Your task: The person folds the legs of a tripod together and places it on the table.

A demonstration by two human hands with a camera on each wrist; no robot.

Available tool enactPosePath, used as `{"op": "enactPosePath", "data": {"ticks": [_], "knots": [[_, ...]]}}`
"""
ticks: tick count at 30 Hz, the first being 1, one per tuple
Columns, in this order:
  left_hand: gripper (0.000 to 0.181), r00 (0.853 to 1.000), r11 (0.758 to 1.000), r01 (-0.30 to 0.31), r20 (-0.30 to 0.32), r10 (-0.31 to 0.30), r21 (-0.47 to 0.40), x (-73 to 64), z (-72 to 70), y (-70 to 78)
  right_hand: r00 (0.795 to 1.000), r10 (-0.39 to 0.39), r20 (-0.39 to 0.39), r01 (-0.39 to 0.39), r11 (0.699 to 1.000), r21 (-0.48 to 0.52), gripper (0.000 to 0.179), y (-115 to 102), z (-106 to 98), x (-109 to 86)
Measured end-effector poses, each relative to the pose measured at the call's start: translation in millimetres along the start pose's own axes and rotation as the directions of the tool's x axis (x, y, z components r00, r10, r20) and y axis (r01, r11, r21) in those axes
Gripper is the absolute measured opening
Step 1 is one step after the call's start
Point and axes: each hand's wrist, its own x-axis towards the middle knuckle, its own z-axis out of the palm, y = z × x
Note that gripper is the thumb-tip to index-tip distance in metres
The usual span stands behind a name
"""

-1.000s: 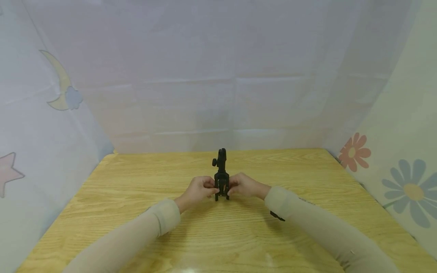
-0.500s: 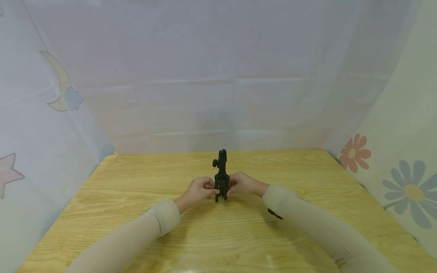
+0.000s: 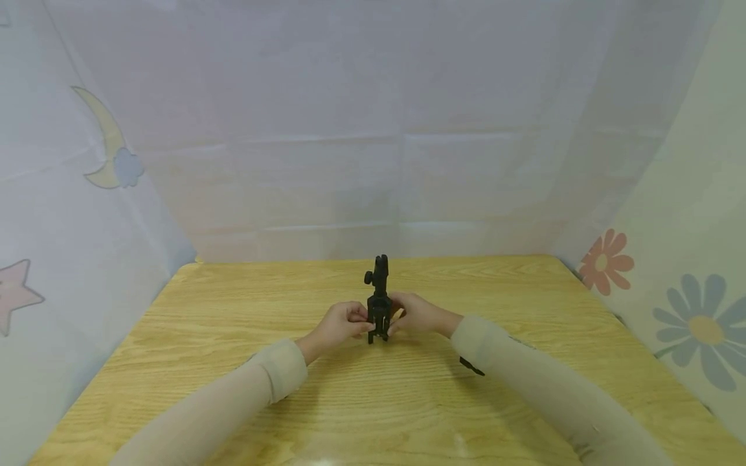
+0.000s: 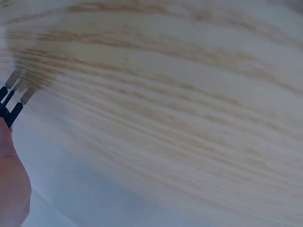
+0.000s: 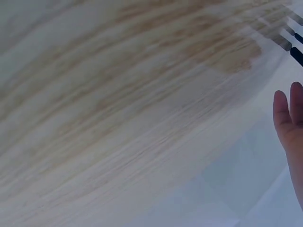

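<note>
A small black tripod (image 3: 380,304) stands upright near the middle of the wooden table, its legs folded close together and a round knob on the upper left side. My left hand (image 3: 336,324) pinches the lower left leg between thumb and fingers. On the other side, my right hand (image 3: 421,314) holds the body, index finger high and thumb low by the right leg. In the left wrist view, the tripod's leg ends (image 4: 15,113) show past the hand at the left edge. The right wrist view has the leg tips (image 5: 297,55) above the fingertips (image 5: 281,106).
The wooden table (image 3: 245,285) reaches back to a pale cloth backdrop (image 3: 326,181). Patterned cloth hangs at both sides, with a moon (image 3: 105,129) on the left and flowers (image 3: 706,328) on the right. A dark strap end (image 3: 471,366) hangs under the right cuff.
The right index finger has shifted slightly upward on the tripod, and a gap shows between it and the thumb. The tripod's lower right leg sits slightly further left. The left hand keeps its grip.
</note>
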Motion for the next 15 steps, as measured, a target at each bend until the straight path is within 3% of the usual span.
{"op": "enactPosePath", "data": {"ticks": [7,11,15], "knots": [[0.019,1.0,0.999,-0.016,-0.005,0.016,0.047,-2.0,-1.7,0.9,0.999,0.024,0.046,-0.028,0.996,0.09,0.057,-3,1,-2.7],[0.029,0.998,0.994,-0.041,-0.038,0.045,0.099,-7.0,-5.7,10.8,0.996,0.044,0.073,-0.054,0.99,0.133,0.061,-7,3,-4.8],[0.041,0.995,0.993,-0.055,-0.076,0.064,0.106,-11.0,-12.2,25.6,0.997,0.018,0.075,-0.028,0.991,0.132,0.065,-8,5,-5.6]]}}
